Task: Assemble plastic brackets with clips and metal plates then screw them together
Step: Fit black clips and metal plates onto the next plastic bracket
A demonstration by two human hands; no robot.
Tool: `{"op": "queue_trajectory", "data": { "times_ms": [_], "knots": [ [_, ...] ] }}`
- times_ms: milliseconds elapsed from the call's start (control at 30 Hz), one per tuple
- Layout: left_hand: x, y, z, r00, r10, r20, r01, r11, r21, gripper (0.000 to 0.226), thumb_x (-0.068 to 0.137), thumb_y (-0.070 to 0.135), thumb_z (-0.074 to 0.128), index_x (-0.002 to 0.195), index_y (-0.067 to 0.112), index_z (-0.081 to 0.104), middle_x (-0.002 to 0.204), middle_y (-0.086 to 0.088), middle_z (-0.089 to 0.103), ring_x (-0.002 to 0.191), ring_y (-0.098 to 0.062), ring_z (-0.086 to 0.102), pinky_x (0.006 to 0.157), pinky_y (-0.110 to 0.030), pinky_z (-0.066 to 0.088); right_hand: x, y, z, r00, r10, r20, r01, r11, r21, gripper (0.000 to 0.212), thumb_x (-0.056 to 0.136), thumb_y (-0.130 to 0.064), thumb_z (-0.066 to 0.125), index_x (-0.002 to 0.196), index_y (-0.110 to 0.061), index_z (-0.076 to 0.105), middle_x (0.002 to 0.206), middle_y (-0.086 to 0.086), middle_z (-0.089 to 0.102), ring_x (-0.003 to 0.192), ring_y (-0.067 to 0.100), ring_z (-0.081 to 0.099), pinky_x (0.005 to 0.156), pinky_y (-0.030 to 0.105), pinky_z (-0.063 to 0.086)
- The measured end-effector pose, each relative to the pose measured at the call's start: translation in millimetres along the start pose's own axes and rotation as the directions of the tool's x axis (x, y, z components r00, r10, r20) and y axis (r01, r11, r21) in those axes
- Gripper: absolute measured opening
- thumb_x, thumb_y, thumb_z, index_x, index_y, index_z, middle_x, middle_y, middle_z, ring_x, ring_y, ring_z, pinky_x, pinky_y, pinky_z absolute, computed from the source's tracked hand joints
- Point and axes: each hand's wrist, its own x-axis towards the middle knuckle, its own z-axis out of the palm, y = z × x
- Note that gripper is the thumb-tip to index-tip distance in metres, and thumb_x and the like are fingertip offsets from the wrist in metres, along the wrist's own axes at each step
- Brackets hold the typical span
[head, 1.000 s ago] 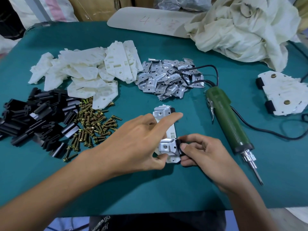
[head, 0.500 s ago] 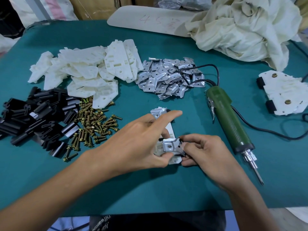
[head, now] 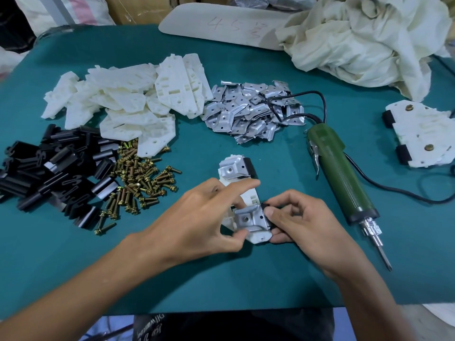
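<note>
Bracket (head: 259, 237) lies mid-table (head: 221, 279), close before you. Your left hand (head: 197, 217) pinches its near end to steady it. Your right hand (head: 302, 222) pinches the near metal plate (head: 247, 219) onto it, probably seating it for screwing. Screws (head: 140, 178) and screwdriver (head: 342, 175) lie within reach on either side.

Centre: white plastic bracket (head: 257, 237), long axis pointing away from the viewer. A bent metal plate with a centre hole sits on each end: the far plate (head: 231, 169) touching a black clip (head: 248, 166), the near plate (head: 247, 219) at the closer end. Behind lie heaps of white brackets (head: 128, 104), metal plates (head: 248, 112), black clips (head: 56, 168) and brass screws (head: 140, 178). Right: green electric screwdriver (head: 342, 175), lying flat; finished assembly (head: 418, 136).
</note>
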Motion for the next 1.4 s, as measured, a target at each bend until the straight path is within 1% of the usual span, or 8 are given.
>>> {"op": "queue_trajectory", "data": {
  "times_ms": [133, 367, 633, 867, 1100, 1267, 1333, 1400],
  "knots": [
    [-3, -1, 4, 0.998, 0.012, -0.057, -0.013, 1.000, -0.013, 0.075, 0.076, 0.049, 0.067, 0.144, 0.040, 0.036, 0.106, 0.010, 0.065, 0.100, -0.009, 0.057, 0.084, -0.032, 0.055, 0, 0, -1, 0.999, -0.032, 0.018, 0.032, 0.998, -0.051, 0.012, 0.095, -0.021, 0.071, 0.087, -0.031, 0.073, 0.071, -0.005, 0.069, 0.071, 0.017, 0.074, 0.067, 0.026, 0.060],
    [-5, -5, 11, 0.992, 0.051, -0.118, -0.051, 0.999, 0.002, 0.070, 0.077, 0.043, 0.070, 0.140, 0.032, 0.043, 0.105, 0.008, 0.070, 0.099, -0.005, 0.053, 0.080, -0.033, 0.057, -3, -4, -3, 0.998, -0.015, 0.065, 0.014, 1.000, 0.016, 0.010, 0.095, -0.015, 0.070, 0.090, -0.024, 0.073, 0.086, 0.014, 0.073, 0.072, 0.020, 0.073, 0.068, 0.025, 0.059],
    [-7, -10, 16, 0.980, 0.051, -0.191, -0.076, 0.989, -0.126, 0.072, 0.073, 0.034, 0.081, 0.138, 0.032, 0.049, 0.104, 0.011, 0.068, 0.099, 0.001, 0.054, 0.086, -0.024, 0.051, -1, 0, 0, 1.000, -0.030, 0.008, 0.030, 1.000, 0.000, 0.006, 0.095, -0.017, 0.071, 0.095, -0.021, 0.076, 0.086, 0.010, 0.074, 0.070, 0.019, 0.072, 0.066, 0.025, 0.057],
    [-10, -12, 22, 0.970, 0.054, -0.237, -0.094, 0.982, -0.161, 0.069, 0.072, 0.033, 0.084, 0.134, 0.032, 0.053, 0.102, 0.012, 0.067, 0.094, -0.007, 0.058, 0.081, -0.030, 0.054, -4, -3, -3, 0.998, -0.014, 0.059, 0.011, 0.999, 0.045, 0.009, 0.094, -0.015, 0.070, 0.101, -0.018, 0.075, 0.093, 0.015, 0.075, 0.074, 0.018, 0.072, 0.069, 0.025, 0.058],
    [-13, -15, 22, 0.948, 0.091, -0.305, -0.148, 0.974, -0.172, 0.065, 0.074, 0.029, 0.088, 0.132, 0.026, 0.057, 0.105, 0.012, 0.068, 0.097, -0.012, 0.061, 0.080, -0.030, 0.055, -3, -8, -2, 0.993, -0.006, 0.116, -0.006, 0.995, 0.101, 0.012, 0.093, -0.012, 0.070, 0.104, -0.010, 0.067, 0.076, 0.014, 0.071, 0.063, 0.018, 0.062, 0.063, 0.023, 0.055],
    [-15, -16, 21, 0.943, 0.099, -0.319, -0.161, 0.972, -0.173, 0.063, 0.073, 0.027, 0.089, 0.129, 0.021, 0.061, 0.106, 0.011, 0.070, 0.097, -0.016, 0.060, 0.083, -0.029, 0.052, 1, -12, 4, 0.991, 0.011, 0.135, -0.040, 0.976, 0.214, 0.018, 0.093, -0.001, 0.068, 0.109, -0.009, 0.063, 0.074, 0.013, 0.067, 0.063, 0.018, 0.064, 0.061, 0.024, 0.056],
    [-12, -16, 18, 0.931, 0.109, -0.349, -0.162, 0.978, -0.128, 0.053, 0.077, 0.031, 0.084, 0.125, 0.020, 0.064, 0.111, 0.011, 0.068, 0.100, -0.018, 0.057, 0.090, -0.027, 0.047, 6, -18, 8, 0.995, -0.041, 0.095, 0.017, 0.970, 0.241, 0.023, 0.091, 0.005, 0.068, 0.104, -0.014, 0.070, 0.072, 0.009, 0.068, 0.061, 0.018, 0.064, 0.059, 0.024, 0.055],
    [-3, -20, 11, 0.917, 0.018, -0.398, -0.069, 0.991, -0.115, 0.045, 0.080, 0.045, 0.075, 0.122, 0.029, 0.064, 0.126, 0.012, 0.059, 0.112, -0.019, 0.051, 0.100, -0.022, 0.036, 16, -29, 11, 0.989, -0.136, 0.051, 0.119, 0.959, 0.257, 0.030, 0.090, 0.006, 0.070, 0.098, -0.022, 0.076, 0.074, 0.008, 0.071, 0.062, 0.017, 0.066, 0.059, 0.025, 0.055]
  ]
}}
